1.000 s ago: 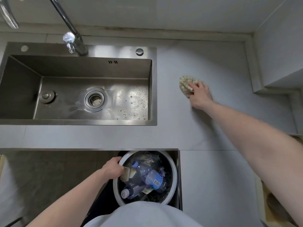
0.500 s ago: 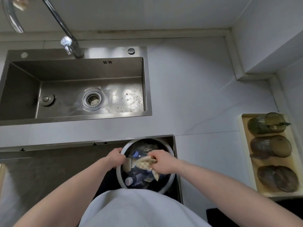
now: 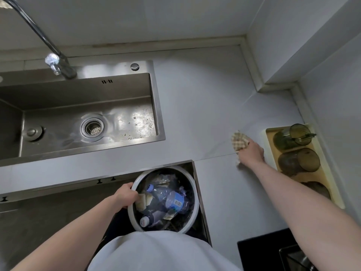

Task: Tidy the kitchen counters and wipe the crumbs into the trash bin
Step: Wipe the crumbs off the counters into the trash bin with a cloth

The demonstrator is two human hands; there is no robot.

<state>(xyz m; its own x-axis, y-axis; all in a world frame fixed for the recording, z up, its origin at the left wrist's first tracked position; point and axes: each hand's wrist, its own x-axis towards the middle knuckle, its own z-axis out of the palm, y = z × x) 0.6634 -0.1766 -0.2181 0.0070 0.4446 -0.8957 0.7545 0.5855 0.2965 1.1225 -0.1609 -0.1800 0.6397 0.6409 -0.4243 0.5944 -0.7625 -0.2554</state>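
While left hand (image 3: pixel 125 195) grips bin (image 3: pixel 192 184), right hand (image 3: pixel 252 153) presses cloth (image 3: pixel 239 142).

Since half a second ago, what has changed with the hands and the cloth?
The right hand carried the checked cloth from over the trash bin out to the counter, beside the tray of glasses. The left hand still grips the bin's rim.

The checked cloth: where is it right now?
The checked cloth lies on the counter under the right hand, right of the sink, beside the tray of glasses.
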